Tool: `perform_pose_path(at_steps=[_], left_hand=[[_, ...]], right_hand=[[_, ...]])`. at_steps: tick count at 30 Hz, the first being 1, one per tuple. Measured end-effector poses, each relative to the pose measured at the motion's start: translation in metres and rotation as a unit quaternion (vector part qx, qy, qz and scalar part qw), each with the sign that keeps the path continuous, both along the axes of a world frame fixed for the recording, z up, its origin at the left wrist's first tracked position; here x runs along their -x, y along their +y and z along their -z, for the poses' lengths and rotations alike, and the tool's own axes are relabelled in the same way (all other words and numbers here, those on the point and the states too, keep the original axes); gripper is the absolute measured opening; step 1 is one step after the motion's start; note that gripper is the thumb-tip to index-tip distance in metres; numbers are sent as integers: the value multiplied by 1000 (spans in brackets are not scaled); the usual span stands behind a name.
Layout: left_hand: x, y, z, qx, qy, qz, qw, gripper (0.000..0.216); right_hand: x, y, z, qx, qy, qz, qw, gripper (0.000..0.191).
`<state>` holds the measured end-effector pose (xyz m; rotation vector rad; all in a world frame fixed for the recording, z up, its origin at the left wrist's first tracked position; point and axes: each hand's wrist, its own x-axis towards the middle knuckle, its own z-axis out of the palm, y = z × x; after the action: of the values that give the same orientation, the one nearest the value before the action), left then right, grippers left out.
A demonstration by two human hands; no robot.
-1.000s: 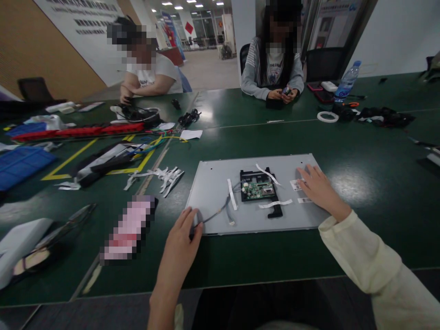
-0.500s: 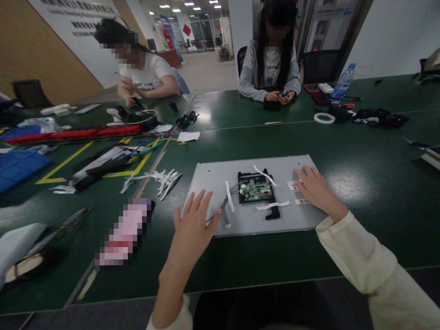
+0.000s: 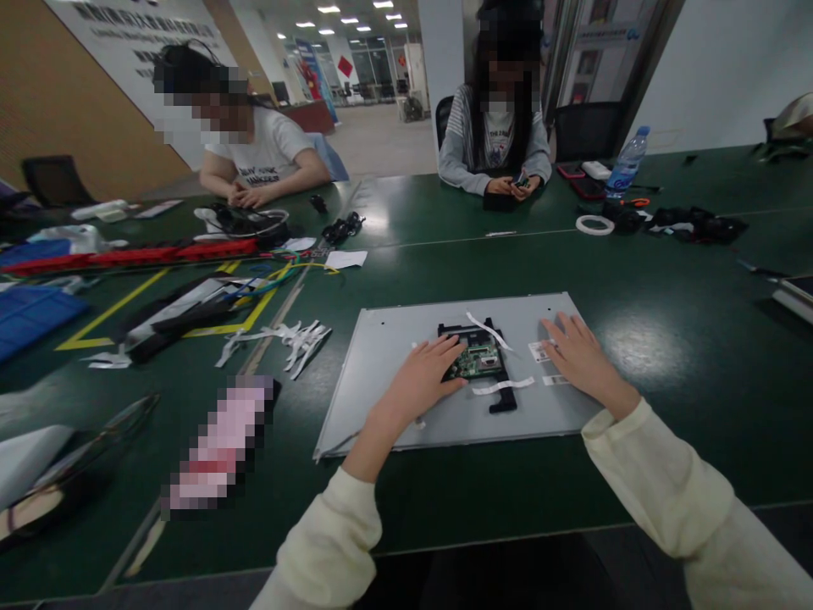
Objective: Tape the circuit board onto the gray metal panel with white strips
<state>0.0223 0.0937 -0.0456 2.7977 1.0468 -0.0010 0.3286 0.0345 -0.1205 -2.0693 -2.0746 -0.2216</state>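
Note:
A grey metal panel (image 3: 381,356) lies flat on the green table in front of me. At its middle sits a small green circuit board (image 3: 479,360) in a black frame, with white tape strips (image 3: 505,386) around it. My left hand (image 3: 423,381) rests on the panel with fingers stretched out, its fingertips touching the left side of the circuit board. My right hand (image 3: 581,360) lies flat and open on the panel's right part, over small white labels (image 3: 543,350). Neither hand holds anything.
A pile of peeled white tape strips (image 3: 289,339) lies left of the panel, near yellow floor-style tape lines and cables. A blurred pink object (image 3: 219,445) lies at near left. Two other people sit across the table. A water bottle (image 3: 626,165) and tape roll (image 3: 595,224) stand far right.
My left hand has left the panel's near left corner, lifted, and moved right onto the circuit board. My right hand has stayed flat on the panel.

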Motion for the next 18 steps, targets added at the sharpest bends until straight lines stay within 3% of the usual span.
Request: perform_pose_path(at_steps=[10, 18], left_hand=[[-13, 11, 0, 29, -25, 5, 999, 60], [-14, 10, 10, 20, -53, 5, 998, 60]], right_hand=[[-2, 1, 3, -8, 19, -5, 1000, 52], [-2, 2, 3, -4, 10, -6, 1000, 53]])
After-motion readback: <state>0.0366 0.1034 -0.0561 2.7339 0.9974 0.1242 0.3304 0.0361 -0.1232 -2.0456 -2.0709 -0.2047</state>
